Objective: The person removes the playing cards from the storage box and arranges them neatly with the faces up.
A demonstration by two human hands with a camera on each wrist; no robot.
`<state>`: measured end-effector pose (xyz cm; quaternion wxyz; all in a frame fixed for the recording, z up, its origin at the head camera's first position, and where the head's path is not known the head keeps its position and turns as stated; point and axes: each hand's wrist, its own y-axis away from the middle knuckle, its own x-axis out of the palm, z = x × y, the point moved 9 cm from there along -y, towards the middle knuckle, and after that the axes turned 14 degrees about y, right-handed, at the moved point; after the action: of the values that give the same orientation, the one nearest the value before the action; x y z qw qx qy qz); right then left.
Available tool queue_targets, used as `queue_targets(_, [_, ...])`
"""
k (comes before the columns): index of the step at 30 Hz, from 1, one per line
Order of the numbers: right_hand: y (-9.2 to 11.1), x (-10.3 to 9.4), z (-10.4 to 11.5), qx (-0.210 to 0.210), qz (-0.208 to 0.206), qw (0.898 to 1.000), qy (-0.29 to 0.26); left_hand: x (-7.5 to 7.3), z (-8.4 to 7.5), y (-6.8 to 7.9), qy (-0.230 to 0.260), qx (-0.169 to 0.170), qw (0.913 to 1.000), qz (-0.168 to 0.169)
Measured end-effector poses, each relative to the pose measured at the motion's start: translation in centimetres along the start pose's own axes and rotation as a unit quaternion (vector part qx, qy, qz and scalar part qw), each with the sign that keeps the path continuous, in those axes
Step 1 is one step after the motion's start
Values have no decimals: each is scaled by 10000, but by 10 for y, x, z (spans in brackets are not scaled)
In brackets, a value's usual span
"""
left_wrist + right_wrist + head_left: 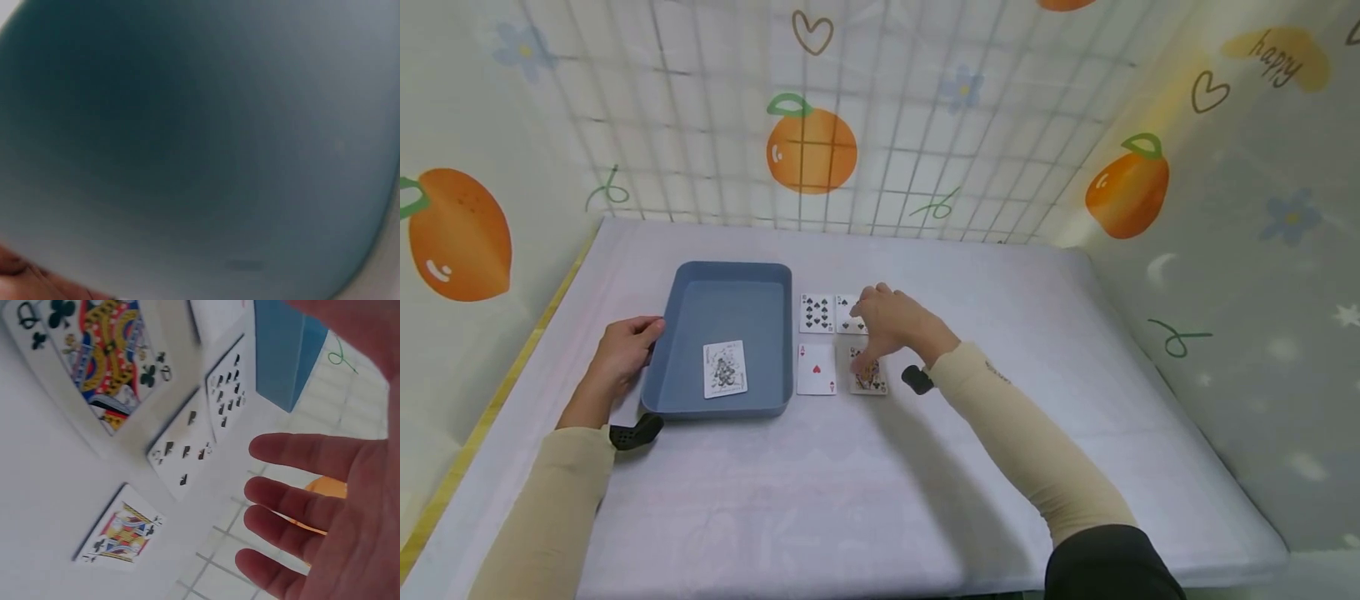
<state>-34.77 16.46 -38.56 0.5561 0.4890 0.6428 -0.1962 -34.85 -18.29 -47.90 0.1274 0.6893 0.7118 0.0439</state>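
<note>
My left hand [625, 350] grips the left rim of a blue-grey tray [722, 279], with the thumb at the edge. In the left wrist view the tray [250, 156] fills most of the picture; skin shows at lower left. A joker card [725, 369] lies in the tray. My right hand [898, 321] hovers over face-up playing cards, its fingers [300, 453] spread and holding nothing. Below it lies a queen of clubs [112, 353]. Beside that is an ace of hearts [816, 369]. Two spade number cards [817, 313] lie behind, and a clubs face card [122, 534] shows in the right wrist view.
The cards lie on a white cloth-covered table [775, 500], just right of the tray. A white grid [902, 167] behind a curtain printed with oranges stands at the back. More printed curtain [1247, 275] borders the right side, and a yellow strip [497, 400] runs along the left.
</note>
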Motion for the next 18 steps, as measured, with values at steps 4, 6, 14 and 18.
queue_targets(4, [-3, -8, -1, 41, -175, 9998, -21, 0, 1, -1, 14, -10, 10000, -4])
queue_targets(6, [-4, -11, -1, 53, -236, 9997, -55, 0, 0, 0, 27, -10, 10000, 5])
queue_targets(14, [-9, -29, 12, -33, -374, 9991, -180, 1, -2, 2, 46, -19, 10000, 40])
queue_targets(18, [-13, -37, 22, -212, -476, 9985, -168, 1, -2, 2, 102, -53, 9999, 49])
